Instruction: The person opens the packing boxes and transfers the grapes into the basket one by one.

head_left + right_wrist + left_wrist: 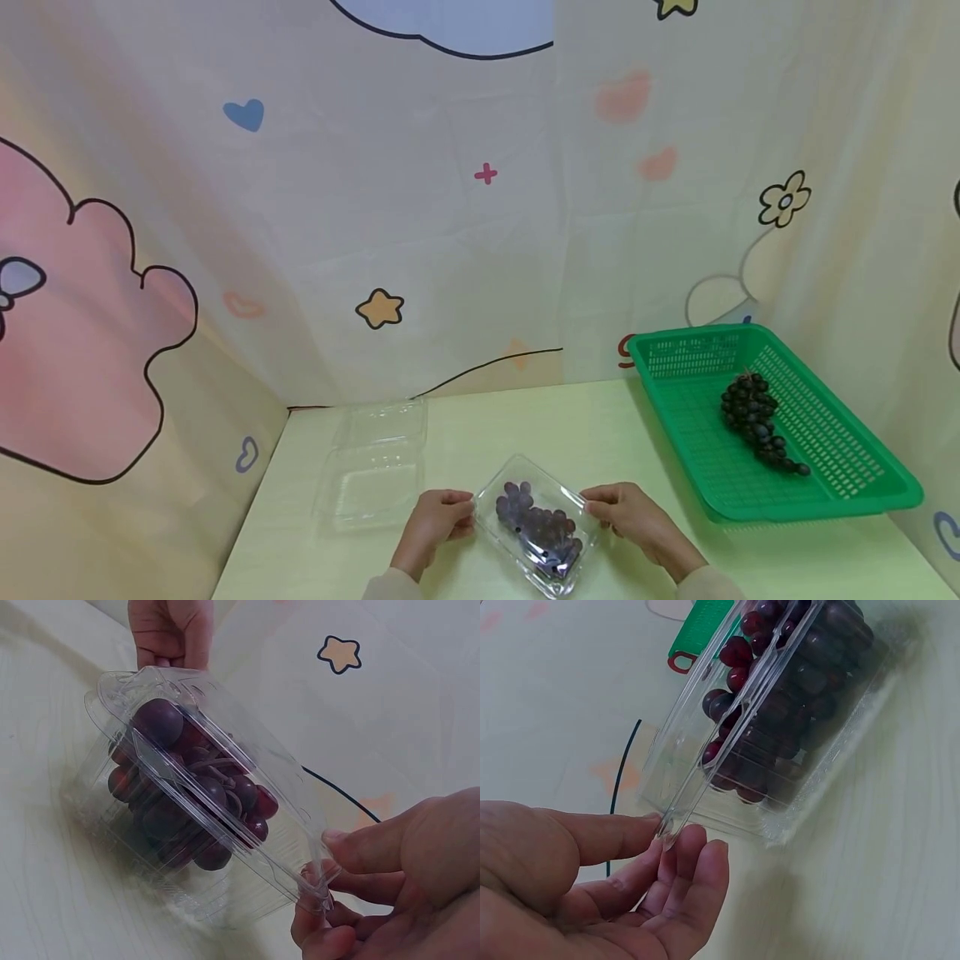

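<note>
A clear plastic clamshell box (519, 468) with its lid down holds a bunch of dark red-purple grapes (546, 528). My left hand (437, 523) pinches the box's left corner; in the left wrist view, the thumb (622, 834) lies on top of the rim and fingers curl below. At the opposite corner my right hand (637, 521) grips the rim between thumb (367, 844) and fingers. The box sits turned at an angle on the table, or just above it; I cannot tell which.
A green plastic basket (675, 450) stands at the right, with another bunch of dark grapes (753, 412) inside. Toward the back left of the pale table (277, 533) lies an unfolded clear clamshell box (378, 450). A printed curtain (450, 250) hangs behind.
</note>
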`<state>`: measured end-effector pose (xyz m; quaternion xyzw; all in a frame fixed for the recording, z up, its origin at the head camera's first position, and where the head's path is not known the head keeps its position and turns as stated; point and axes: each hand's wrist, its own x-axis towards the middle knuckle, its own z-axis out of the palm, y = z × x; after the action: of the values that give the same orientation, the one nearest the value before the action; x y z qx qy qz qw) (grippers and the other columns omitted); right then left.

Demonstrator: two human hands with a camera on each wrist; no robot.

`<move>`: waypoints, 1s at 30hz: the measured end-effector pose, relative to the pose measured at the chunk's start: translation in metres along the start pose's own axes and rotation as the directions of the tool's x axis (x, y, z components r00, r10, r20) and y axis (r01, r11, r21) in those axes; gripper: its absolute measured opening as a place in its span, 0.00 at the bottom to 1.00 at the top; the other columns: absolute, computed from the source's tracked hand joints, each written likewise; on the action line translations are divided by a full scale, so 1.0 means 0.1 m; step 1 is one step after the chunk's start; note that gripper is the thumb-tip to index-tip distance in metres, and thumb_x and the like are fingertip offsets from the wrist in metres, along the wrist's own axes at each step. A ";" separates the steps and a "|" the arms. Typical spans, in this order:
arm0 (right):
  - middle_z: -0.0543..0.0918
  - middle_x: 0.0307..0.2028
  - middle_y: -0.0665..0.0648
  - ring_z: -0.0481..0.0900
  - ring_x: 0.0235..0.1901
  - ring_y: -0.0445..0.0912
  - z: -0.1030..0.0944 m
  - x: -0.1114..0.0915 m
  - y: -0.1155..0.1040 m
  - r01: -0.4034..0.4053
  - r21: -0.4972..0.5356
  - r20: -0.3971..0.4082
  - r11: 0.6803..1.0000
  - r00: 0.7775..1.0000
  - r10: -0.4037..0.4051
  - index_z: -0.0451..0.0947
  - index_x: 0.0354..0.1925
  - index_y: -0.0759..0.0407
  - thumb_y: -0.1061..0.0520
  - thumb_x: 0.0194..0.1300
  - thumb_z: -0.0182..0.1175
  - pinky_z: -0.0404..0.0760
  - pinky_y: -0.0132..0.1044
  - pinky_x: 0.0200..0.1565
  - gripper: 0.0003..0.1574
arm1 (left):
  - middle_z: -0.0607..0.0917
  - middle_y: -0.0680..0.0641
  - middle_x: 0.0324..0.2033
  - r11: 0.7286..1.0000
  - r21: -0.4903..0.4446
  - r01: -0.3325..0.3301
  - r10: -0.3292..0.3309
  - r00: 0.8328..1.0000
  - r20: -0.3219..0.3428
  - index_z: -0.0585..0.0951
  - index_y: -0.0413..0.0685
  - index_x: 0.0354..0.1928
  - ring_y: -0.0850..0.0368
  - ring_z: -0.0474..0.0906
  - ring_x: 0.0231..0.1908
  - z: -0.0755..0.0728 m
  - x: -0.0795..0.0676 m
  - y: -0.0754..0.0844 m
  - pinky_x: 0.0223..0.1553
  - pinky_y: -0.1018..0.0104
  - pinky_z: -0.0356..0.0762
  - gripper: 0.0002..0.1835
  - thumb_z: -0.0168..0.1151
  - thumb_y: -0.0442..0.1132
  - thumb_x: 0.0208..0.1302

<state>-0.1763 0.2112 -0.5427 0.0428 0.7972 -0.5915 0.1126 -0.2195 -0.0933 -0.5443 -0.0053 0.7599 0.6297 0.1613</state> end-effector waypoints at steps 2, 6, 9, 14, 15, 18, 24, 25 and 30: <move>0.81 0.32 0.54 0.73 0.32 0.46 0.00 0.00 0.00 -0.001 -0.010 -0.003 1.000 1.000 0.001 0.80 0.56 0.75 0.65 0.72 0.60 0.69 0.30 0.28 0.18 | 0.86 0.43 0.32 1.000 0.004 0.002 -0.002 1.000 0.015 0.81 0.22 0.49 0.59 0.82 0.30 -0.01 -0.01 -0.01 0.39 0.61 0.87 0.12 0.62 0.27 0.70; 0.80 0.32 0.54 0.73 0.32 0.46 0.00 0.00 -0.01 0.002 -0.016 -0.002 1.000 1.000 -0.002 0.81 0.55 0.75 0.64 0.72 0.60 0.68 0.30 0.27 0.18 | 0.86 0.44 0.31 1.000 0.001 0.012 -0.012 1.000 0.027 0.81 0.22 0.49 0.60 0.83 0.29 -0.01 -0.02 -0.02 0.38 0.62 0.87 0.11 0.62 0.26 0.70; 0.80 0.31 0.54 0.73 0.32 0.46 0.00 -0.01 -0.01 0.008 -0.018 0.000 1.000 1.000 -0.008 0.81 0.54 0.75 0.64 0.72 0.60 0.68 0.30 0.27 0.17 | 0.86 0.43 0.31 1.000 0.004 0.022 -0.022 0.999 0.030 0.81 0.22 0.48 0.60 0.82 0.30 -0.01 -0.04 -0.02 0.37 0.63 0.87 0.10 0.61 0.26 0.70; 0.80 0.32 0.54 0.73 0.32 0.46 0.01 0.00 -0.02 0.022 -0.039 -0.026 0.999 0.999 -0.023 0.83 0.51 0.75 0.63 0.72 0.61 0.70 0.31 0.28 0.16 | 0.86 0.41 0.32 0.999 0.013 0.030 -0.031 0.998 0.047 0.80 0.20 0.49 0.60 0.82 0.29 -0.01 -0.07 -0.01 0.38 0.63 0.87 0.11 0.61 0.25 0.71; 0.81 0.32 0.54 0.73 0.33 0.46 0.02 0.00 -0.02 0.020 -0.044 -0.035 0.999 0.999 -0.022 0.83 0.51 0.75 0.63 0.71 0.61 0.70 0.31 0.29 0.16 | 0.86 0.41 0.32 0.999 0.010 0.032 -0.032 0.998 0.050 0.79 0.20 0.49 0.60 0.81 0.29 0.00 -0.07 -0.01 0.38 0.63 0.87 0.11 0.61 0.25 0.71; 0.83 0.34 0.54 0.75 0.34 0.47 0.03 0.02 -0.03 0.007 -0.066 -0.066 0.998 0.998 -0.012 0.84 0.50 0.73 0.63 0.71 0.62 0.73 0.34 0.31 0.15 | 0.85 0.40 0.32 0.999 0.004 0.039 -0.040 0.998 0.050 0.79 0.20 0.49 0.60 0.81 0.30 0.01 -0.09 -0.01 0.38 0.64 0.87 0.11 0.60 0.24 0.71; 0.86 0.40 0.58 0.79 0.38 0.49 0.04 0.03 -0.08 -0.013 -0.107 -0.103 0.994 0.995 0.002 0.85 0.49 0.71 0.62 0.70 0.63 0.78 0.41 0.38 0.13 | 0.85 0.41 0.32 0.999 0.002 0.044 -0.044 0.997 0.064 0.79 0.21 0.49 0.60 0.81 0.30 0.01 -0.12 -0.03 0.37 0.65 0.87 0.10 0.60 0.24 0.70; 0.87 0.41 0.59 0.80 0.39 0.49 0.04 0.03 -0.09 -0.012 -0.113 -0.107 0.994 0.994 0.000 0.85 0.48 0.71 0.62 0.70 0.63 0.79 0.42 0.39 0.13 | 0.85 0.42 0.32 0.999 -0.002 0.042 -0.041 0.997 0.070 0.79 0.20 0.49 0.60 0.81 0.29 0.01 -0.13 -0.04 0.37 0.65 0.87 0.10 0.60 0.24 0.70; 0.87 0.39 0.58 0.79 0.37 0.48 0.03 0.05 -0.11 -0.011 -0.136 -0.126 0.991 0.992 -0.006 0.86 0.45 0.70 0.61 0.70 0.65 0.78 0.40 0.37 0.12 | 0.83 0.45 0.30 0.999 -0.032 0.041 -0.038 0.994 0.106 0.79 0.20 0.47 0.60 0.81 0.28 -0.01 -0.15 -0.08 0.36 0.66 0.86 0.09 0.59 0.22 0.69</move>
<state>-0.1833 0.2044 -0.5350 0.0733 0.8413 -0.5315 0.0656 -0.2042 -0.0986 -0.5484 0.0102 0.7394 0.6385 0.2134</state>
